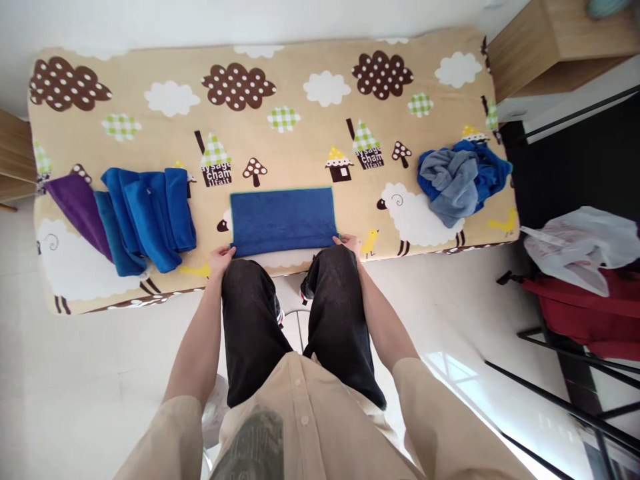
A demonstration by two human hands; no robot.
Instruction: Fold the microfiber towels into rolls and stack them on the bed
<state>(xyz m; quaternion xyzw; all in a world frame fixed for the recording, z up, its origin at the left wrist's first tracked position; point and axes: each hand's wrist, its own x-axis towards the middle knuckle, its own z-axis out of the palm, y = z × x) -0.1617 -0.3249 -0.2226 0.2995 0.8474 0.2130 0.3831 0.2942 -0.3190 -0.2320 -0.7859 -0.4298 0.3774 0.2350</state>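
A dark blue towel (283,217) with a thin green edge lies flat on the bed's patterned cover (295,153), its near edge folded over in a narrow strip. My left hand (220,259) pinches the towel's near left corner. At the near right corner, my right hand (349,244) grips the edge between thumb and fingers. Left of the towel lie several rolled or folded blue towels (150,213) side by side, with a purple towel (83,207) against them. On the right sits a crumpled heap with a grey towel (453,180) over blue ones (493,177).
My knees (250,287) are close to the bed's front edge. Wooden shelf units (525,53) stand at the bed's ends. To the right, a white plastic bag (585,243) rests on red fabric (595,313) by black metal bars (560,407).
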